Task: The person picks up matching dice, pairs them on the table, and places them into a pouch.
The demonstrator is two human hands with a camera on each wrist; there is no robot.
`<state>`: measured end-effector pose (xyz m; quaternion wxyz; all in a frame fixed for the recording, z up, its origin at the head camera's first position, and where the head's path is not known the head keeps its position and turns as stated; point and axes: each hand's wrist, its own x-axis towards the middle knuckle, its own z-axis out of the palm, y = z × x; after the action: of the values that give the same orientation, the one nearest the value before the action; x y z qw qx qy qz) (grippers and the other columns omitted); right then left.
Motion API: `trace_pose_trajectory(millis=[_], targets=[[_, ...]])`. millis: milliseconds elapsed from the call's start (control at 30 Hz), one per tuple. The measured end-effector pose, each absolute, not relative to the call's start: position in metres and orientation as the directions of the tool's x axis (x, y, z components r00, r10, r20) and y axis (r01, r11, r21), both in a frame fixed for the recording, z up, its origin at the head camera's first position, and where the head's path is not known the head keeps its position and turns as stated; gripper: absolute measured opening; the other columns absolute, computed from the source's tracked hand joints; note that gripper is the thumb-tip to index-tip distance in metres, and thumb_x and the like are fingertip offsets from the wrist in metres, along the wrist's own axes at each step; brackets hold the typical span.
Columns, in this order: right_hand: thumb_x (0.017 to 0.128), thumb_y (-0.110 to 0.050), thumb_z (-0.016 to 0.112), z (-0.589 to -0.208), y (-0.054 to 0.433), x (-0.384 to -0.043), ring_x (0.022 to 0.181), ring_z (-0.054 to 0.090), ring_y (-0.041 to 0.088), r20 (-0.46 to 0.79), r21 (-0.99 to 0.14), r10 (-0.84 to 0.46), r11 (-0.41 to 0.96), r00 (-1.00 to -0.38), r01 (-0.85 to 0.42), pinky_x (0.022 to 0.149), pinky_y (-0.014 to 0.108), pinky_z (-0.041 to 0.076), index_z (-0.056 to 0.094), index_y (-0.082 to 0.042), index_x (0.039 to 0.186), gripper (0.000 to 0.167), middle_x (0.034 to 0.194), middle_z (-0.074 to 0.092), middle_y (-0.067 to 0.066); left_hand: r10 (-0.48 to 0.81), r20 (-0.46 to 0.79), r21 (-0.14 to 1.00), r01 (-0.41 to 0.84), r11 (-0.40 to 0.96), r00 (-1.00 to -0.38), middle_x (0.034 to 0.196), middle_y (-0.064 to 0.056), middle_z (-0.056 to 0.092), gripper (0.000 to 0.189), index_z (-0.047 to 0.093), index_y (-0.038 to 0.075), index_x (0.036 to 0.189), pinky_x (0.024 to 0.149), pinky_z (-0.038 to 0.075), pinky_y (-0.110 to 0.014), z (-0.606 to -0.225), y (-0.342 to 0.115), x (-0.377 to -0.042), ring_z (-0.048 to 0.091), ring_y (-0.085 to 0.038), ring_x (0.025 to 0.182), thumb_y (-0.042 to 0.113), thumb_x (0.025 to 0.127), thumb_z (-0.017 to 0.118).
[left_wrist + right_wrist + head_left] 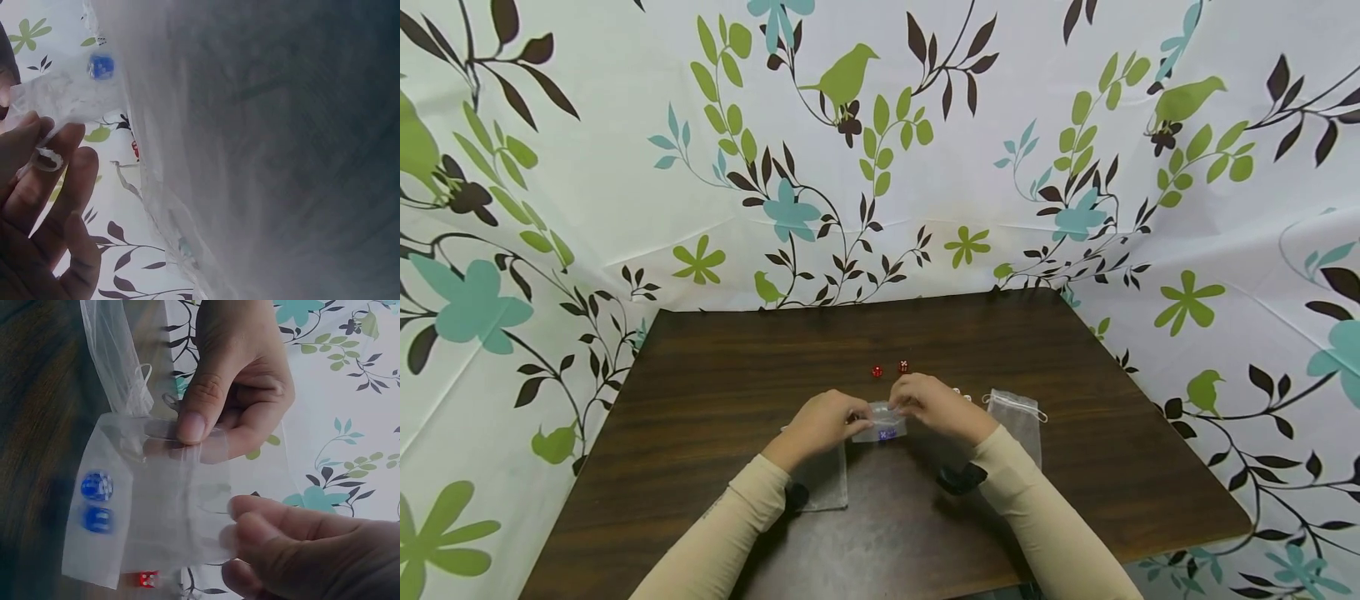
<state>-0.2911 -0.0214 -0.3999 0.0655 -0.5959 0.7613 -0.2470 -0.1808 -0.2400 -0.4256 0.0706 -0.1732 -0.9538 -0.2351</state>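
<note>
Between my hands hangs a small clear plastic bag (156, 525), with two blue dice (97, 503) lying inside at its bottom. A ridged strip crosses it near the mouth. My left hand (823, 421) pinches one end of the mouth between thumb and finger. At the other end, the fingertips of my right hand (940, 404) pinch the bag's edge. A thin white loop (49, 160) shows by my left fingers in the left wrist view. Under my left forearm lies a sheer white drawstring pouch (826, 483), which blurs across much of the left wrist view.
Two red dice (877, 371) sit on the dark wooden table (737, 358) beyond the bag. Another sheer drawstring pouch (1017, 417) lies at the right, partly behind my right wrist. Small white things (966, 397) peek out past my right hand. A patterned curtain (625, 167) surrounds the table.
</note>
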Motion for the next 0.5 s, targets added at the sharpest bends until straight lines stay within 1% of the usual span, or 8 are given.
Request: trace_pose_trajectory(millis=[133, 200, 267, 333, 433, 500], targets=[[0.092, -0.007, 0.072, -0.403, -0.019, -0.292, 0.109, 0.062, 0.023, 0.17, -0.49, -0.941, 0.178, -0.294, -0.853, 0.091, 0.037, 0.053, 0.073, -0.009, 0.107, 0.015, 0.121, 0.062, 0.01, 0.298, 0.201, 0.434, 0.358, 0.827, -0.933, 0.078, 0.013, 0.068, 0.005, 0.076, 0.02, 0.091, 0.06, 0.046, -0.025, -0.423, -0.24, -0.181, 0.053, 0.0, 0.063, 0.024, 0.094, 0.074], [0.092, -0.008, 0.072, -0.406, -0.018, -0.294, 0.111, 0.062, 0.024, 0.132, -0.514, -0.945, 0.194, -0.3, -0.836, 0.092, 0.037, 0.052, 0.072, -0.008, 0.109, 0.017, 0.124, 0.063, 0.012, 0.297, 0.199, 0.446, 0.356, 0.821, -0.934, 0.079, 0.012, 0.068, 0.005, 0.077, 0.019, 0.092, 0.06, 0.047, -0.026, -0.422, -0.24, -0.181, 0.054, 0.0, 0.064, 0.023, 0.094, 0.074], [0.093, -0.008, 0.071, -0.409, -0.017, -0.295, 0.108, 0.065, 0.023, 0.099, -0.522, -0.947, 0.211, -0.305, -0.826, 0.091, 0.036, 0.053, 0.072, -0.007, 0.11, 0.017, 0.121, 0.066, 0.012, 0.29, 0.198, 0.456, 0.35, 0.818, -0.936, 0.078, 0.012, 0.068, 0.005, 0.077, 0.019, 0.091, 0.061, 0.047, -0.026, -0.422, -0.241, -0.181, 0.054, -0.001, 0.065, 0.023, 0.094, 0.074], [0.094, -0.007, 0.07, -0.411, -0.016, -0.296, 0.103, 0.068, 0.021, 0.092, -0.512, -0.946, 0.222, -0.31, -0.83, 0.088, 0.033, 0.054, 0.072, -0.006, 0.108, 0.014, 0.114, 0.07, 0.009, 0.283, 0.203, 0.464, 0.347, 0.815, -0.937, 0.078, 0.013, 0.067, 0.005, 0.076, 0.02, 0.09, 0.061, 0.047, -0.026, -0.422, -0.242, -0.182, 0.053, -0.001, 0.065, 0.022, 0.094, 0.075], [0.096, -0.006, 0.068, -0.409, -0.015, -0.295, 0.095, 0.069, 0.017, 0.109, -0.494, -0.939, 0.234, -0.327, -0.837, 0.083, 0.03, 0.055, 0.073, -0.006, 0.105, 0.01, 0.105, 0.073, 0.005, 0.283, 0.223, 0.478, 0.358, 0.802, -0.933, 0.079, 0.014, 0.068, 0.004, 0.076, 0.021, 0.09, 0.063, 0.048, -0.026, -0.421, -0.245, -0.183, 0.055, 0.0, 0.067, 0.023, 0.093, 0.075], [0.096, -0.005, 0.068, -0.405, -0.015, -0.294, 0.093, 0.069, 0.016, 0.128, -0.48, -0.933, 0.237, -0.335, -0.845, 0.082, 0.029, 0.055, 0.074, -0.007, 0.103, 0.009, 0.102, 0.073, 0.004, 0.292, 0.234, 0.488, 0.372, 0.79, -0.927, 0.08, 0.013, 0.069, 0.004, 0.075, 0.02, 0.09, 0.064, 0.049, -0.026, -0.417, -0.246, -0.183, 0.056, 0.0, 0.068, 0.022, 0.094, 0.075]])
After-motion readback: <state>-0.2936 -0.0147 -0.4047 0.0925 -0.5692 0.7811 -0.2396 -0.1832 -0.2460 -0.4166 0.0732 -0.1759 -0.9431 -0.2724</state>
